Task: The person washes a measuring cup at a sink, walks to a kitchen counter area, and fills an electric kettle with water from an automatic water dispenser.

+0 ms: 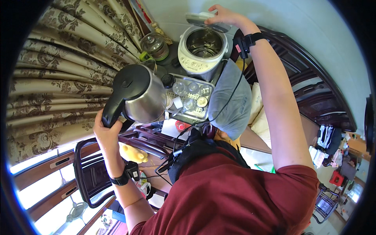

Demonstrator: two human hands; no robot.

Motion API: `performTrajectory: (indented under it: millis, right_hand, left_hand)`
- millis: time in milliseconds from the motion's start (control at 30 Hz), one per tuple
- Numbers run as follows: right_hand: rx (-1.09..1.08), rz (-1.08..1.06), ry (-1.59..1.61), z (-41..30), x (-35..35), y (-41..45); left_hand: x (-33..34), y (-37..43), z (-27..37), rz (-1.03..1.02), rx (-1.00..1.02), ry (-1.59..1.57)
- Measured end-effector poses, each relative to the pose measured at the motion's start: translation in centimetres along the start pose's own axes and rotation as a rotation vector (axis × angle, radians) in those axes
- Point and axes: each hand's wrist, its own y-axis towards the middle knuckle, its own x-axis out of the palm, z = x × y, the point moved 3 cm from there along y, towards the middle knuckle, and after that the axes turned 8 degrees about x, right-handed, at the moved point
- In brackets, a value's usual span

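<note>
My left hand (107, 132) is wrapped around the black handle of a stainless-steel electric kettle (144, 102). The kettle's black lid is closed, and it is held up in front of the curtain, to the left of the tray. My right hand (224, 17) reaches to the back and grips the raised lid (207, 22) of a small white rice cooker (199, 66). With the lid up, the cooker's metal inner pot (204, 44) shows, with some pale residue or reflections inside; which of these cannot be told.
A metal tray (205, 116) with small glass cups stands before the cooker. A glass teapot (155, 48) with a green handle is behind the kettle. A grey cushion (230, 100) leans at the tray's right, with a black cable (235, 88) crossing it. Patterned curtains (67, 85) hang at left.
</note>
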Motion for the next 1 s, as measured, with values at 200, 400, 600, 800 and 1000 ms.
performTrajectory:
  millis: [200, 400, 600, 800, 1000]
  right_hand:
    - [0.078, 0.071, 0.126, -3.8, -4.4, -1.5]
    - [0.12, 0.421, 0.15, -2.6, -6.3, -2.7]
    - [-0.187, 0.664, -0.485, -0.5, -6.9, -4.0]
    - [-0.033, 0.671, -0.031, 2.2, -6.7, -1.3]
    - [-0.212, 0.573, -0.258, 3.1, -8.4, -2.9]
  left_hand:
    - [3.5, 4.1, 3.1, -0.105, 0.048, 0.023]
    - [7.6, 7.9, 5.7, -0.224, 0.072, 0.035]
    - [11.9, 12.0, 7.3, -0.334, 0.173, 0.171]
    - [15.8, 14.0, 9.6, -0.459, 0.222, 0.341]
    - [17.7, 16.2, 10.6, -0.564, 0.194, 0.422]
